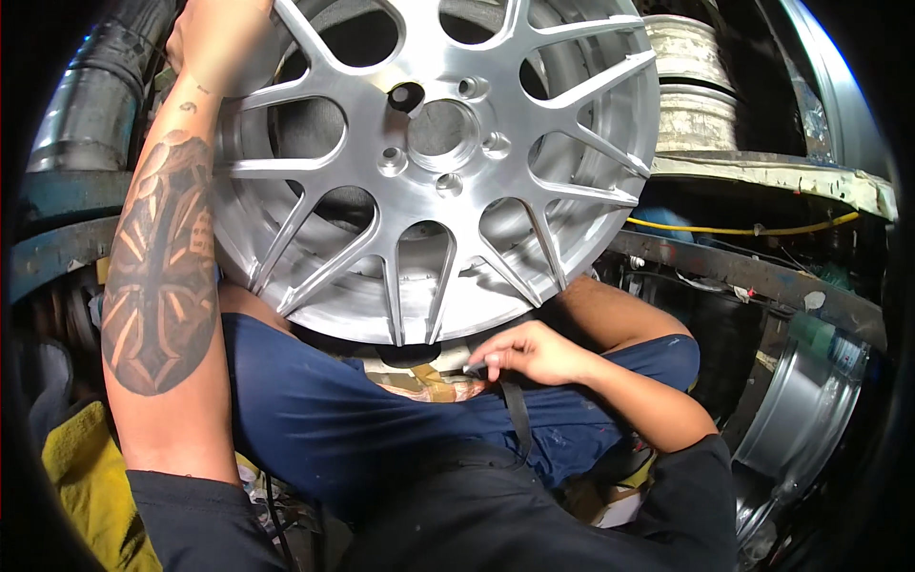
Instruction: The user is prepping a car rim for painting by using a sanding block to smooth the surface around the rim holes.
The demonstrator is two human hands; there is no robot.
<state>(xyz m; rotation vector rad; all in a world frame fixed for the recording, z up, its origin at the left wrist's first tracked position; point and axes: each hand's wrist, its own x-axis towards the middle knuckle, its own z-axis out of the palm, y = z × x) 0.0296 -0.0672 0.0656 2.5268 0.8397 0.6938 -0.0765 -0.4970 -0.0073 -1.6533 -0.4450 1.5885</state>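
A large silver alloy wheel (pixel 434 200) with split spokes stands tilted before me, its lower rim between my knees. My left hand (pixel 224 38) is at the wheel's upper left edge, closed round the rim; part of it is blurred and cut off by the top of the view. Below the rim, my right hand (pixel 541 355) pinches a small dark piece between thumb and fingers. A narrow dark grey strip (pixel 516 415) hangs down below this hand over my lap. Beside the pinch lies a tan, wrapped-looking piece (pixel 434 381) under the wheel.
More wheels (pixel 691 81) are stacked on a shelf (pixel 772 172) at the upper right. Another silver rim (pixel 805 410) stands at the lower right. A yellow cable (pixel 753 230) runs below the shelf. A yellow cloth (pixel 91 486) lies at the lower left, and a metal cylinder (pixel 86 114) stands at the upper left.
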